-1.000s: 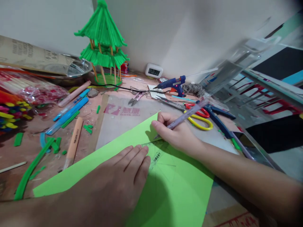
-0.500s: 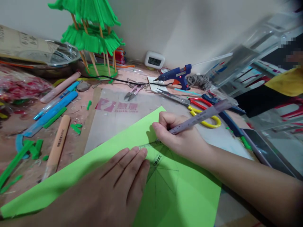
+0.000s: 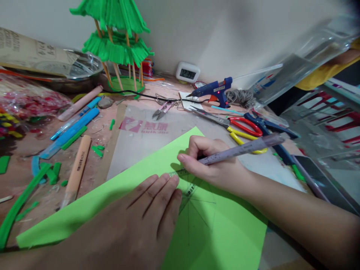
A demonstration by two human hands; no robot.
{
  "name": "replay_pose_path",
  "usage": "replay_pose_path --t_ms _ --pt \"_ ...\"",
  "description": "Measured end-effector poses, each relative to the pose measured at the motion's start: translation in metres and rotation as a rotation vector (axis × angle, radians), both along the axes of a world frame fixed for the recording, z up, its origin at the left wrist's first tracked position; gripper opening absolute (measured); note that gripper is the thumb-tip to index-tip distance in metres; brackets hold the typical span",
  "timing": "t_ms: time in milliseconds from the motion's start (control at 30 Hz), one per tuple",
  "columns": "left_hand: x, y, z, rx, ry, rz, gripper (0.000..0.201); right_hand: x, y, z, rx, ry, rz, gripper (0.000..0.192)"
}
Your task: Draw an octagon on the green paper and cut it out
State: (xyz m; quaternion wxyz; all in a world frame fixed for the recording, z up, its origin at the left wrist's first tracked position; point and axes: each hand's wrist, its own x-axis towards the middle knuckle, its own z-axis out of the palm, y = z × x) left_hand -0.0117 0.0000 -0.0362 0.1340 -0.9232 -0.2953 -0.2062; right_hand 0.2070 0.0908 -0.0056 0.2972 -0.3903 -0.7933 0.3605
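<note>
The left hand [image 3: 146,217] stays flat, fingers spread, pinning the clear plastic ruler [image 3: 185,183] on the light green paper sheet [image 3: 135,180]. The right hand [image 3: 216,165], fingers closed around the lilac pen [image 3: 242,148], has tilted it lower along the ruler's edge; the line continues.

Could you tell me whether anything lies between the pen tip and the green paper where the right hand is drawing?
Nothing visible does. The right hand holds the pen with its tip at the clear ruler edge on the green paper; the left hand presses the ruler beside it.
</note>
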Motion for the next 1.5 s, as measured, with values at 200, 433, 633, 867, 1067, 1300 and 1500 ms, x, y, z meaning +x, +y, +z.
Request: replay_pose_path --t_ms 200,433,633,867,1067,1300,1500 --pt "0.001 -0.001 0.001 -0.021 -0.019 0.011 0.042 -0.003 0.001 -0.001 -0.185 0.074 -0.014 0.041" --pt "0.001 0.000 0.004 0.003 0.004 0.005 0.046 -0.005 0.003 0.003 -0.268 0.105 0.031 0.046" --pt "0.002 0.004 0.003 0.053 0.003 0.011 0.046 -0.005 0.003 0.006 -0.375 0.119 0.039 0.046" --pt "0.000 -0.002 0.012 0.021 0.069 0.018 0.045 -0.006 0.003 0.007 -0.439 0.109 0.025 0.049" --pt "0.001 0.000 0.011 -0.003 0.101 0.010 0.050 -0.005 0.004 0.007 -0.447 0.091 0.038 0.049" --pt "-0.003 0.000 0.012 -0.018 0.102 0.003 0.050 -0.004 0.004 0.006 -0.458 0.103 0.031 0.048" --pt "-0.003 -0.003 0.011 -0.012 0.074 0.026 0.048 -0.006 0.005 0.006 -0.445 0.151 0.019 0.046"
